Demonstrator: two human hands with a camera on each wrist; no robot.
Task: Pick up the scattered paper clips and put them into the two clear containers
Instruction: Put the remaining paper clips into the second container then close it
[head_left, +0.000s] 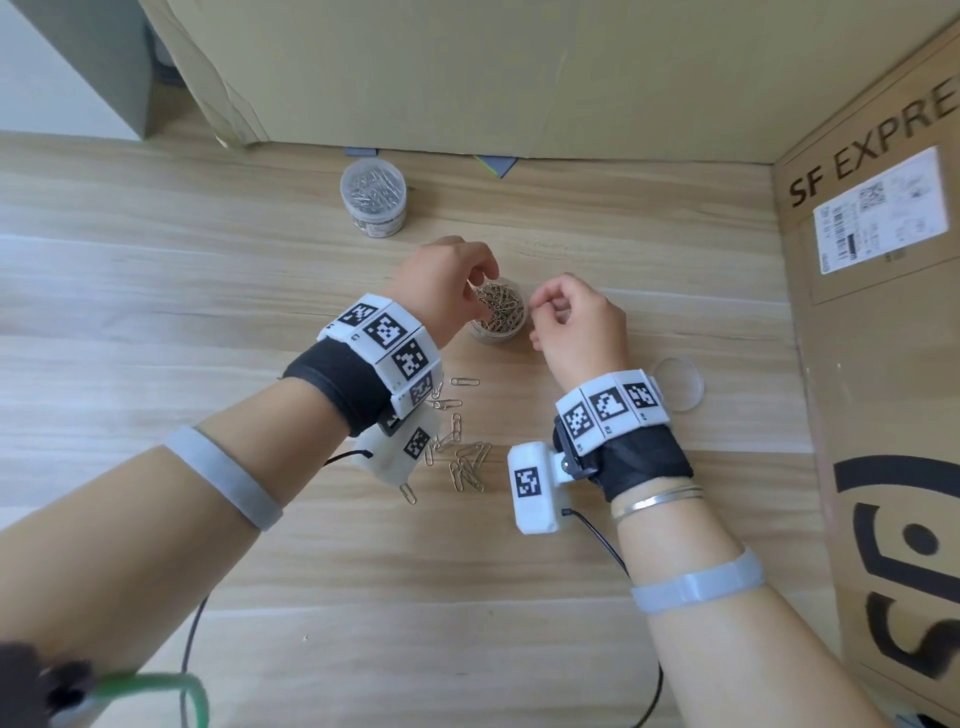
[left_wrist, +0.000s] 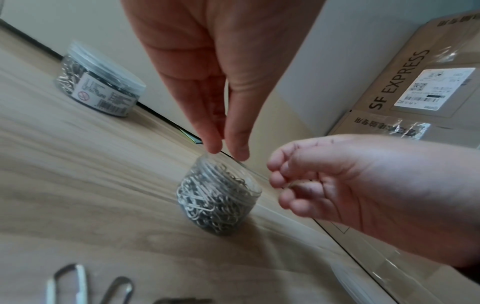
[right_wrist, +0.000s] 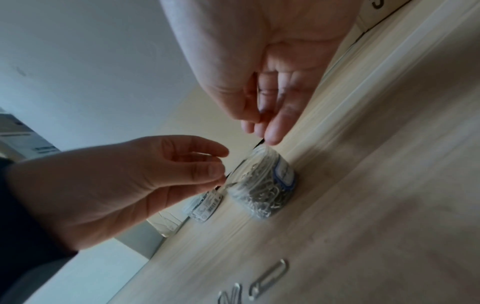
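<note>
Hands are seen poised over an open clear container near the middle of a wooden table, packed nearly to the brim with paper clips. The left hand is held at the container's 10 o'clock rim, fingers pointing down; in the left wrist view thumb and forefinger tips are pressed together just above the rim, and a thin wire seems pinched there, though blur leaves it uncertain whether a clip is held. The right hand is held at the container's 3 o'clock, just beside its wall, fingers curled inward with thumb against forefinger; whether anything is pinched between them cannot be told.

A second clear container, lidded and also filled with clips, is stood at 11 o'clock from the first, well apart, near a cardboard panel. A loose clear lid is laid flat at 4 o'clock from the open container, beside the right wrist. Scattered paper clips are spread on the table at 6 o'clock from the open container, between the two wrists, partly hidden under the left wrist camera. A cardboard box printed SF EXPRESS is stood along the table's 3 o'clock edge.
</note>
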